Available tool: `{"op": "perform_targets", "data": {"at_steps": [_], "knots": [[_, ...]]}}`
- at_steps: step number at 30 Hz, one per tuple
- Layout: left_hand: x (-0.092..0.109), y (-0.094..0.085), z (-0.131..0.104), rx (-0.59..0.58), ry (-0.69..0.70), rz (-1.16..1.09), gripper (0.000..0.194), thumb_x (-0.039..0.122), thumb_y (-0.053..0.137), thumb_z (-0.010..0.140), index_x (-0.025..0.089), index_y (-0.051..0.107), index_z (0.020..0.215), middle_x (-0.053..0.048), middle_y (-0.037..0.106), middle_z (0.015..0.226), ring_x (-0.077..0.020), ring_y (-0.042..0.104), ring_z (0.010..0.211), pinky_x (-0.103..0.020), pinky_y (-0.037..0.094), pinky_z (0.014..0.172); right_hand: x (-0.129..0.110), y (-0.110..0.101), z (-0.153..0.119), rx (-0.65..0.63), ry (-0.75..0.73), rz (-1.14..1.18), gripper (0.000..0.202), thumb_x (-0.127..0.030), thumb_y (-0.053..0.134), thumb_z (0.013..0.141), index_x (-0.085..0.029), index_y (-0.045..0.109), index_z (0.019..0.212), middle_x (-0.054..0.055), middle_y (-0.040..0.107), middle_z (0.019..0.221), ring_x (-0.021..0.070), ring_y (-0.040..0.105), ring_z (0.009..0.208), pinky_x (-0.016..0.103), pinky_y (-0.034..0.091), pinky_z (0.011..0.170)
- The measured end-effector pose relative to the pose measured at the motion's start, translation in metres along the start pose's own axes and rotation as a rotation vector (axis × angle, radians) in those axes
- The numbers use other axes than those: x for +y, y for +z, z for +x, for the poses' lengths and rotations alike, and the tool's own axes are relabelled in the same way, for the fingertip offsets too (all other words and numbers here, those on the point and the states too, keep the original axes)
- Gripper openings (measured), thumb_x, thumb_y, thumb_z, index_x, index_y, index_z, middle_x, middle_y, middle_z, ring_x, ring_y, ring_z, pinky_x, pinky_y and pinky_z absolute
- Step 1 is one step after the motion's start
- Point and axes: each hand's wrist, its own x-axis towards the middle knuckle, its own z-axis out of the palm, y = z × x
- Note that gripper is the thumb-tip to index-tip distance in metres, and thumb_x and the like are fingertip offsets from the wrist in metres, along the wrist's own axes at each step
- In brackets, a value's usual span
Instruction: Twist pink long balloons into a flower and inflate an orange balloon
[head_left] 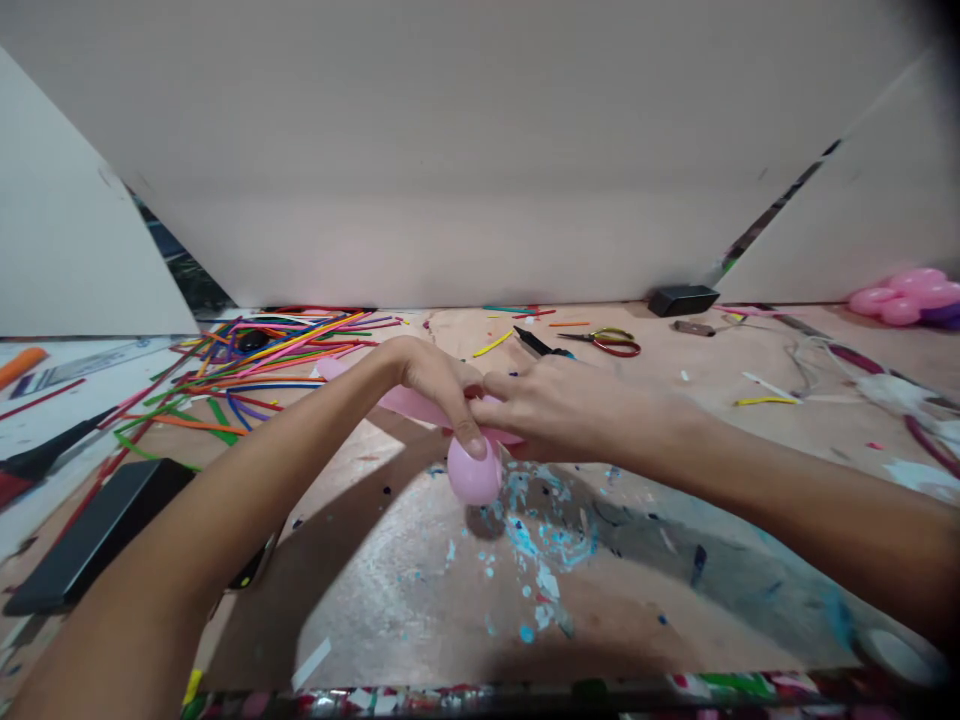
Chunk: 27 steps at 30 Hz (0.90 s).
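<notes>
Pink balloon (475, 478) in two hands (442, 388), one pair of scissors (611, 342) beyond.

Glossy rubber over a worn, paint-flecked work surface.
The pink balloon (475, 474) looks smooth and shiny, like thin rubber; the tabletop (375, 570) has a dull sheen, roughened by flaky blue paint (525, 538). The scissors (604, 341) show metal blades and glossy handles, the black block (682, 300) looks smooth, and the pale panel (450, 170) reads flat and matt.
</notes>
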Motion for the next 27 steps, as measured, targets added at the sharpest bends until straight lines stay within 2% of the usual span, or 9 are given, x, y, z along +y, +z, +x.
{"op": "perform_targets", "data": {"at_steps": [3, 5, 9, 12, 14, 19, 23, 25, 27], "knots": [[0.007, -0.008, 0.005, -0.158, -0.177, 0.122, 0.054, 0.043, 0.08, 0.052, 0.024, 0.074, 0.102, -0.001, 0.075, 0.089, -0.0241, 0.065, 0.088, -0.032, 0.05, 0.079, 0.009, 0.014, 0.003, -0.012, 0.034, -0.04, 0.038, -0.022, 0.06, 0.084, -0.025, 0.061, 0.121, 0.009, 0.067, 0.112, 0.0156, 0.06, 0.069, 0.027, 0.022, 0.053], [0.011, -0.011, 0.007, -0.113, -0.26, 0.234, 0.048, 0.042, 0.079, 0.054, 0.025, 0.075, 0.099, -0.002, 0.075, 0.088, -0.0246, 0.066, 0.086, -0.032, 0.049, 0.078, 0.015, 0.023, 0.005, 0.015, 0.116, -0.034, 0.033, -0.022, 0.059, 0.084, -0.022, 0.062, 0.117, 0.01, 0.068, 0.107, 0.0172, 0.061, 0.071, 0.027, 0.023, 0.053], [0.015, -0.005, 0.009, 0.251, -0.372, 0.541, 0.04, 0.044, 0.076, 0.059, 0.023, 0.074, 0.093, -0.007, 0.074, 0.093, -0.0282, 0.067, 0.086, -0.035, 0.049, 0.076, 0.03, 0.038, 0.008, 0.184, 0.337, 0.103, 0.029, -0.031, 0.058, 0.083, -0.017, 0.064, 0.108, 0.012, 0.07, 0.097, 0.0227, 0.064, 0.078, 0.029, 0.033, 0.058], [0.014, 0.008, 0.009, 0.564, -0.437, 0.678, 0.039, 0.04, 0.071, 0.068, 0.023, 0.07, 0.103, -0.01, 0.074, 0.097, -0.0318, 0.068, 0.089, -0.038, 0.049, 0.075, 0.039, 0.048, 0.012, 0.351, 0.449, 0.312, 0.028, -0.03, 0.062, 0.077, -0.018, 0.065, 0.102, 0.008, 0.072, 0.093, 0.0224, 0.066, 0.079, 0.029, 0.039, 0.063], [0.011, 0.016, 0.01, 0.718, -0.46, 0.704, 0.037, 0.034, 0.064, 0.074, 0.023, 0.066, 0.109, -0.012, 0.073, 0.097, -0.0329, 0.069, 0.09, -0.04, 0.049, 0.075, 0.043, 0.055, 0.018, 0.492, 0.541, 0.416, 0.027, -0.029, 0.063, 0.074, -0.018, 0.066, 0.099, 0.007, 0.073, 0.088, 0.0216, 0.066, 0.076, 0.028, 0.042, 0.064], [-0.007, 0.022, 0.02, 1.087, -0.427, 0.449, 0.035, 0.03, 0.062, 0.079, 0.022, 0.059, 0.112, -0.013, 0.07, 0.087, -0.0362, 0.067, 0.091, -0.044, 0.046, 0.08, 0.046, 0.07, 0.041, 0.851, 0.684, 0.553, 0.037, -0.036, 0.067, 0.072, -0.019, 0.066, 0.104, 0.007, 0.073, 0.094, 0.0229, 0.068, 0.083, 0.032, 0.049, 0.075], [-0.024, 0.02, 0.03, 1.405, -0.218, 0.047, 0.04, 0.021, 0.068, 0.073, 0.027, 0.051, 0.108, -0.006, 0.068, 0.086, -0.0315, 0.066, 0.094, -0.041, 0.046, 0.082, 0.045, 0.072, 0.056, 1.017, 0.746, 0.616, 0.039, -0.04, 0.066, 0.075, -0.02, 0.062, 0.108, 0.005, 0.072, 0.097, 0.0217, 0.067, 0.087, 0.033, 0.05, 0.08], [-0.029, 0.018, 0.031, 1.425, -0.104, -0.08, 0.04, 0.02, 0.07, 0.071, 0.027, 0.05, 0.106, -0.004, 0.069, 0.093, -0.0276, 0.066, 0.094, -0.039, 0.048, 0.082, 0.046, 0.071, 0.058, 1.024, 0.732, 0.649, 0.041, -0.042, 0.066, 0.076, -0.021, 0.06, 0.111, 0.005, 0.071, 0.101, 0.0217, 0.067, 0.09, 0.033, 0.051, 0.082], [-0.032, 0.016, 0.027, 1.33, 0.015, -0.188, 0.046, 0.021, 0.073, 0.068, 0.024, 0.052, 0.109, -0.006, 0.069, 0.1, -0.0252, 0.066, 0.093, -0.037, 0.05, 0.082, 0.047, 0.07, 0.056, 1.0, 0.707, 0.657, 0.043, -0.043, 0.067, 0.076, -0.022, 0.059, 0.113, 0.005, 0.07, 0.104, 0.0221, 0.066, 0.093, 0.034, 0.051, 0.083]]}}
